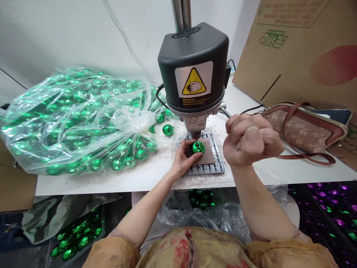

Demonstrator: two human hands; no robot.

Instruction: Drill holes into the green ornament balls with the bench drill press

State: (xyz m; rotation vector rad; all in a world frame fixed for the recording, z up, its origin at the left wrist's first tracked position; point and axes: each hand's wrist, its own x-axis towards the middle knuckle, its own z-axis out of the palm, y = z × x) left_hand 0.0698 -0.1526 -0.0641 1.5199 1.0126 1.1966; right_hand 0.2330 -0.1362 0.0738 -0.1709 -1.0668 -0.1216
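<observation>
This is a small workshop or light assembly spot. A black drill press (193, 69) with a yellow hand-warning label stands at the back edge of a white tabletop (92, 186), its slotted metal base (219, 163) ringed by dark specks of debris. A big clear plastic bag (75, 123) of shiny green faceted balls fills the left side. More such pieces, green and purple, lie in containers below the front edge, perhaps crates or trays. A printed cardboard box (301, 48) rises behind the right corner, beside a plain white wall (69, 33).
</observation>
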